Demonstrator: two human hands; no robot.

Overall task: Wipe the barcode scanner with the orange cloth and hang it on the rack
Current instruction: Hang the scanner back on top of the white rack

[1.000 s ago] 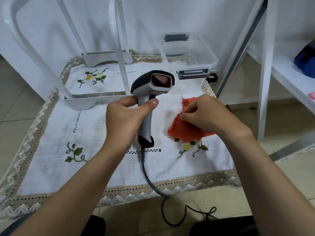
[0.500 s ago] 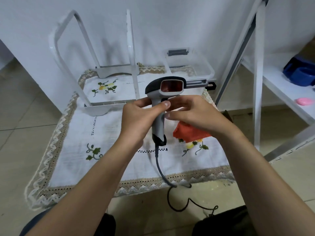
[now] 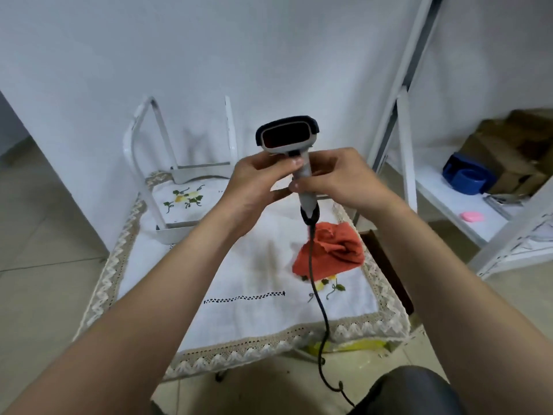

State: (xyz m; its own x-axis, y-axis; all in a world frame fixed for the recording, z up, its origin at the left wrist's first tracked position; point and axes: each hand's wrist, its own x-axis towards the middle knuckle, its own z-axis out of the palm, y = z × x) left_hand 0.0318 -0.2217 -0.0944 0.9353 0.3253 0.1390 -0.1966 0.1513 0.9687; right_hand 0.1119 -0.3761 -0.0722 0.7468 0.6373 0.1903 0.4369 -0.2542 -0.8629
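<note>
The grey and black barcode scanner (image 3: 288, 134) is held upright in the air above the table, window facing me. My left hand (image 3: 257, 181) grips its handle just under the head. My right hand (image 3: 338, 178) grips the handle lower down from the right. Its black cable (image 3: 317, 298) hangs to the floor. The orange cloth (image 3: 329, 253) lies crumpled on the white tablecloth (image 3: 239, 274), below the scanner, touched by neither hand. The white metal rack (image 3: 143, 163) stands at the table's back left.
A white shelf frame (image 3: 404, 151) rises at the right, its shelf holding a blue object (image 3: 465, 176), a pink item (image 3: 472, 217) and brown boxes (image 3: 514, 145). A white wall is behind the table. Tiled floor lies on the left.
My right hand let go of the orange cloth and took hold of the scanner handle. Both hands raised the scanner higher above the table. The cloth stays on the tablecloth.
</note>
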